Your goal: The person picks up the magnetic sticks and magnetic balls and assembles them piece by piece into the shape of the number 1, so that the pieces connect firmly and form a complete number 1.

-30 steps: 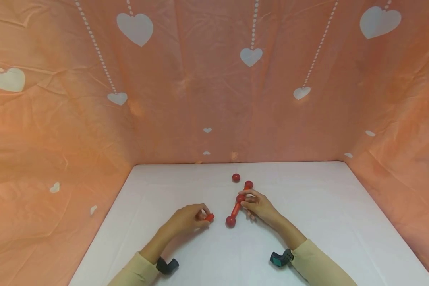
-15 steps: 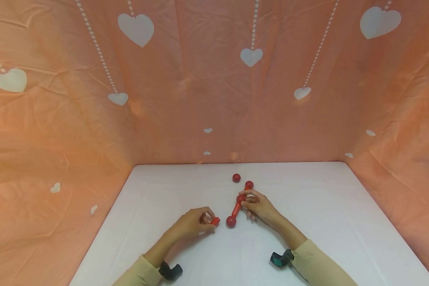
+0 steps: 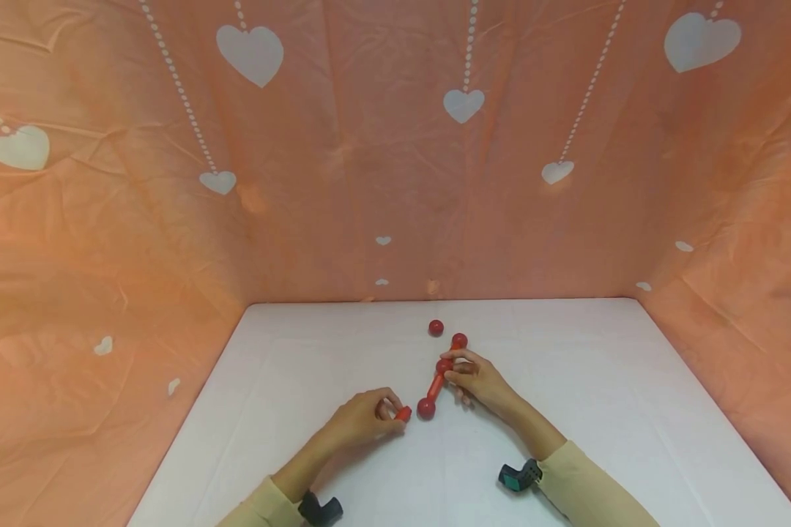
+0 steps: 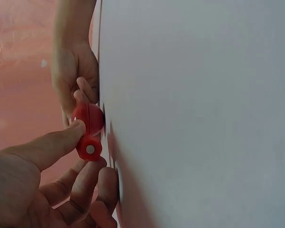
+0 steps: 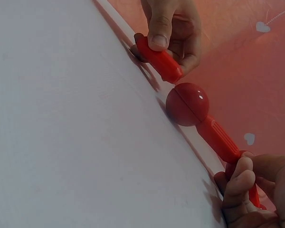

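Note:
My left hand (image 3: 364,419) pinches a short red magnetic rod (image 3: 403,414) between thumb and fingers, a little above the white table. In the left wrist view a round silver spot shows on the rod's near end. The rod's other end is close to a dark red ball (image 5: 187,104), with a narrow gap in the head view. That ball caps the near end of a chain: a ribbed red rod (image 5: 218,137), a middle ball (image 3: 444,367), a partly hidden rod and a far ball (image 3: 459,339). My right hand (image 3: 480,380) grips the chain around the middle ball.
A loose red ball (image 3: 436,328) lies on the white table (image 3: 554,380), left of the chain's far end. Orange sheeting (image 3: 382,168) with pale hearts rises behind the table and on both sides. A dark device (image 3: 519,477) sits on the right wrist.
My left hand has moved right and slightly toward the near edge, bringing its rod up close to the chain's near ball. The right hand and the chain stay put.

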Demonstrator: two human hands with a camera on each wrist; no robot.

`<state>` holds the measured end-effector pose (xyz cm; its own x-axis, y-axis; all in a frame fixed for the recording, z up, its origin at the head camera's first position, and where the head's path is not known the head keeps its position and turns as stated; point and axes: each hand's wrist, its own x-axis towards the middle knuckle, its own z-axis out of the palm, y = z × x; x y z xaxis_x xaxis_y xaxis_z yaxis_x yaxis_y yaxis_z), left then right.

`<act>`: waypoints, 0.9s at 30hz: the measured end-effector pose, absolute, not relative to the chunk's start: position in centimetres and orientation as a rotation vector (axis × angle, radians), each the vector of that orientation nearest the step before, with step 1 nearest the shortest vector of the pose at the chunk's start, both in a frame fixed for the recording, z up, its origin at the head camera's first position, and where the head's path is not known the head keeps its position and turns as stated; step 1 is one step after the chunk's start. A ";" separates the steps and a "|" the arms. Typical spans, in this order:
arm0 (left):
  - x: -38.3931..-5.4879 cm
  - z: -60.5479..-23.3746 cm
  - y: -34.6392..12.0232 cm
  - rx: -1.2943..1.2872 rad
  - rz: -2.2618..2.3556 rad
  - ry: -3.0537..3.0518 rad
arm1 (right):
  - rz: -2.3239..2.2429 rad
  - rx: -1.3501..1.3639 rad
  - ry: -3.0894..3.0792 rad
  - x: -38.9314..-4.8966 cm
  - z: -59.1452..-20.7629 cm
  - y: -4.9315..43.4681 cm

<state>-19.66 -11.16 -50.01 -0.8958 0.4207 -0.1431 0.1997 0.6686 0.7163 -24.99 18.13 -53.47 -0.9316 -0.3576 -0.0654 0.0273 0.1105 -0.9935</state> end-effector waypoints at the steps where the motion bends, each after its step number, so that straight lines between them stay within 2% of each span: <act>1: -19.6 -50.0 -11.1 0.487 1.056 2.590 | -1.893 -0.322 2.103 -25.0 -53.5 18.1; 27: -17.8 -50.4 -9.2 0.478 1.033 2.626 | -1.887 -0.330 2.122 -25.1 -53.6 18.2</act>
<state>-17.82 -9.24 -50.35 -0.9064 0.4003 -0.1352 0.2009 0.6899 0.6954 -25.06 18.19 -53.59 -0.9341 -0.3523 -0.0575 0.0159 0.1200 -0.9926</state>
